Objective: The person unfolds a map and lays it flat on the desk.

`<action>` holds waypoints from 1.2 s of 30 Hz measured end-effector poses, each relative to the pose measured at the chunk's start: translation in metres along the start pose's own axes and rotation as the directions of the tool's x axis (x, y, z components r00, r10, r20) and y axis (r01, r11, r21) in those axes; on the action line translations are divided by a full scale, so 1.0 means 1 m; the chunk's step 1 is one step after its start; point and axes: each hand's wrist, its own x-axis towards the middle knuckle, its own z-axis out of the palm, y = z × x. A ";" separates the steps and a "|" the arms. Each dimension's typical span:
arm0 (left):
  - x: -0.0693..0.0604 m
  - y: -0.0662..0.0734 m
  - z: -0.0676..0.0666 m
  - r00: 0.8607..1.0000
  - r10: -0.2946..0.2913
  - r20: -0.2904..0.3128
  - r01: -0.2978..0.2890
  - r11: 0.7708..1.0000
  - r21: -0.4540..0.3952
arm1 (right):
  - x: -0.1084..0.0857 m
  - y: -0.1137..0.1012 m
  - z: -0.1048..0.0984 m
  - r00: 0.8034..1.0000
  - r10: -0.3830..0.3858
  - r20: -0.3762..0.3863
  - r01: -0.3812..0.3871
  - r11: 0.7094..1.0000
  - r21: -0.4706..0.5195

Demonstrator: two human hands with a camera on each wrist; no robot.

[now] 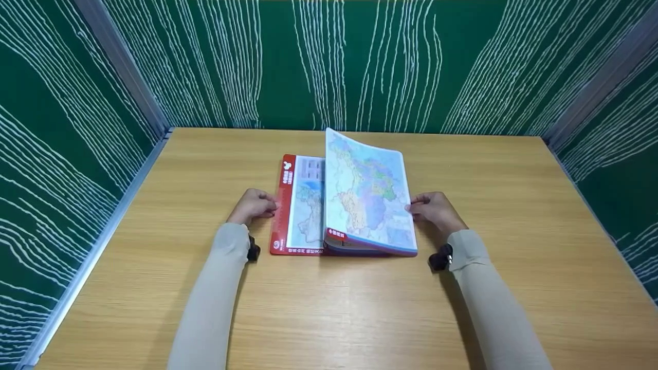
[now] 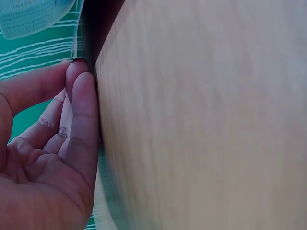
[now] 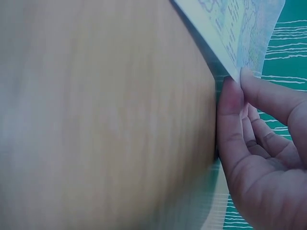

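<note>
A folded map lies on the table with its red-bordered left part flat and its right panel bowed up, printed in pastel colours. Its left edge is pinched between the thumb and fingers of my left hand. At the opposite side, my right hand pinches the right panel's edge near the middle. In the left wrist view, the left hand holds a thin sheet edge close to the tabletop. The right wrist view shows the right hand gripping the panel's rim between thumb and forefinger.
The wooden table spreads around the map on all sides. Green walls with white wavy lines stand at the back and both sides, with grey metal posts at the corners. Dark wrist cameras sit on both sleeves.
</note>
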 end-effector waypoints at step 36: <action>-0.003 -0.011 -0.019 1.000 -0.020 -0.023 0.020 1.000 0.006 | -0.001 0.003 -0.008 0.999 0.037 -0.016 -0.038 0.998 -0.055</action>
